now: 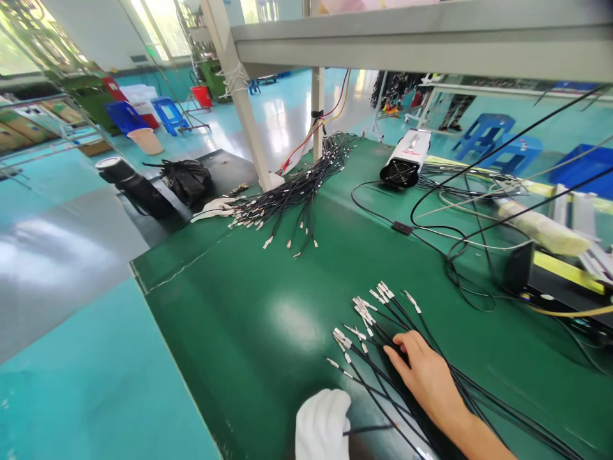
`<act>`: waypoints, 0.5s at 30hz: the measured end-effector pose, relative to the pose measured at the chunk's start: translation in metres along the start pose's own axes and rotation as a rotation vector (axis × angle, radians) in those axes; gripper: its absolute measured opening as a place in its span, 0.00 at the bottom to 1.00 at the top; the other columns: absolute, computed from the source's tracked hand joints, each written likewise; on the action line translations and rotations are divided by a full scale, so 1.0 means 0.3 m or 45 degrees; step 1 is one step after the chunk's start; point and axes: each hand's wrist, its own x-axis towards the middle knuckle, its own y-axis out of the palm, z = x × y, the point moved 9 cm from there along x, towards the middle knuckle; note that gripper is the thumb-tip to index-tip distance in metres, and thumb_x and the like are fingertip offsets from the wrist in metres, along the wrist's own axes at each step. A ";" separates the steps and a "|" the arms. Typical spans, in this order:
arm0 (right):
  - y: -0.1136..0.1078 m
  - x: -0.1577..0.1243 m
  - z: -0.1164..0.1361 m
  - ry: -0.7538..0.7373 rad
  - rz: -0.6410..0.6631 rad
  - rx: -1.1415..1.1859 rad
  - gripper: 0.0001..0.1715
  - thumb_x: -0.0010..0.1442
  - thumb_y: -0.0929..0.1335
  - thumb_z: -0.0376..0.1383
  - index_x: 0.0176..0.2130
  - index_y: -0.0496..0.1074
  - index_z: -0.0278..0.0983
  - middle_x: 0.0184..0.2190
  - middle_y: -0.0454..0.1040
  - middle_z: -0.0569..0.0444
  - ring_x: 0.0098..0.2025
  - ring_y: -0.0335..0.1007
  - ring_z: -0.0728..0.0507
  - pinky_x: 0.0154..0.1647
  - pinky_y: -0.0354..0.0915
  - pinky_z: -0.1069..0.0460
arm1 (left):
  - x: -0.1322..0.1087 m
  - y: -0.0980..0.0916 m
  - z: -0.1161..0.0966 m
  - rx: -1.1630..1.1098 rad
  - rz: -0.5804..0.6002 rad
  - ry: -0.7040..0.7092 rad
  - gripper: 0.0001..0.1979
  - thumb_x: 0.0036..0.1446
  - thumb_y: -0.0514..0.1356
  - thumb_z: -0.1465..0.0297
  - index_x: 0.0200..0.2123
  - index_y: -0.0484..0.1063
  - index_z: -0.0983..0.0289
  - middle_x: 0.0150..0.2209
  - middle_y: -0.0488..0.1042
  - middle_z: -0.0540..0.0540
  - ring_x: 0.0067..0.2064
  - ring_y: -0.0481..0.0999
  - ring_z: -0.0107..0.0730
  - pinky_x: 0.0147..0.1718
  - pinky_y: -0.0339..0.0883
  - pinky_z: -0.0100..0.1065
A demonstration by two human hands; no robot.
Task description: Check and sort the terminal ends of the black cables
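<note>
My left hand [323, 425], in a white glove, is at the bottom edge with its fingers curled round a black cable [368, 429]. A short length of that cable sticks out to the right of the glove. Bare, my right hand [424, 370] rests on a spread of black cables [393, 383], thumb and fingertips bent in around one or more of them. Exactly how many it grips is hidden. These cables run toward the lower right, and their pale tagged ends [366, 313] fan out ahead of the hand on the green tabletop [230, 319].
A thick bundle of similar cables [306, 182] lies at the back, beside another white glove [215, 208]. A white and black fan-like device [407, 156] stands farther right, amid loose cords. A metal post [244, 108] and shelf [407, 48] rise over the table. A bottle [136, 188] stands left.
</note>
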 end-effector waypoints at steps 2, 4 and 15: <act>-0.008 -0.025 0.040 -0.056 0.004 0.010 0.22 0.74 0.56 0.49 0.42 0.67 0.37 0.35 0.71 0.49 0.33 0.73 0.42 0.34 0.68 0.48 | -0.009 0.001 0.018 0.049 -0.023 -0.038 0.27 0.52 0.49 0.89 0.50 0.71 0.62 0.44 0.77 0.54 0.45 0.77 0.38 0.45 0.72 0.39; -0.005 -0.046 0.080 -0.115 0.023 0.015 0.23 0.74 0.55 0.49 0.40 0.68 0.38 0.34 0.71 0.50 0.33 0.73 0.42 0.34 0.68 0.48 | -0.015 0.012 0.024 0.061 -0.002 -0.071 0.27 0.53 0.49 0.88 0.52 0.69 0.62 0.46 0.76 0.54 0.47 0.76 0.38 0.46 0.72 0.38; 0.002 -0.079 0.111 -0.080 -0.029 -0.064 0.26 0.73 0.54 0.52 0.42 0.67 0.37 0.34 0.72 0.48 0.34 0.74 0.39 0.34 0.71 0.46 | -0.082 0.050 0.089 -0.015 0.039 -0.280 0.25 0.55 0.50 0.85 0.52 0.72 0.60 0.48 0.76 0.52 0.50 0.74 0.35 0.49 0.70 0.35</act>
